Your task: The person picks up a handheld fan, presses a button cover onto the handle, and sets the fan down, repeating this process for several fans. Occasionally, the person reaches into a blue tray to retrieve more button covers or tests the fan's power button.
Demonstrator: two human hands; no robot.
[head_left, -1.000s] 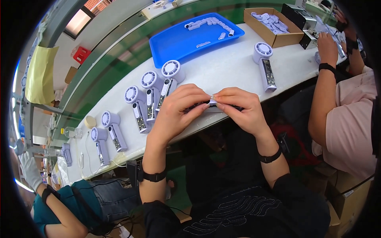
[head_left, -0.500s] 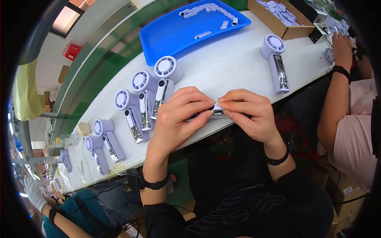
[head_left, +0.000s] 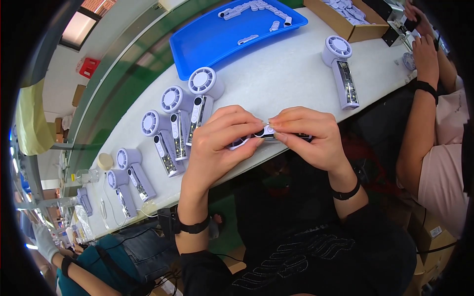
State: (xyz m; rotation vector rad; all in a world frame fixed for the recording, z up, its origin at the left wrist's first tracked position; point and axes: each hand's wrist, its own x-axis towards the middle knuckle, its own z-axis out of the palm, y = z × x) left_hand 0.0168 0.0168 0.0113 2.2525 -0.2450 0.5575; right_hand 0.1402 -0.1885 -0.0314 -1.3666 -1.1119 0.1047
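At the table's near edge a lilac handheld fan [head_left: 238, 143] lies sideways between my hands, mostly covered by them. My left hand [head_left: 215, 143] is closed around its round head end, thumb and fingertips pinched together. From the other side, my right hand [head_left: 314, 140] is closed over the handle, its thumb and fingers pinching at a small white button panel [head_left: 270, 130] with a black end. Dark, open handle parts show beside the right fingers. Close to my left hand stand fans with exposed circuit boards, such as one lilac fan [head_left: 206, 84]; several more line the left side.
A blue tray [head_left: 197, 56] with several white button panels lies at the back. One more fan [head_left: 340, 69] lies at the right, near a cardboard box [head_left: 358, 33] of lilac parts. A co-worker's arm [head_left: 419, 106] reaches in at the right; a gloved hand [head_left: 44, 241] shows far left.
My fingertips have shifted slightly on the button panel, and more of the panel and the fan's head shows now. The view has moved a little. Another hand appears at the upper right.
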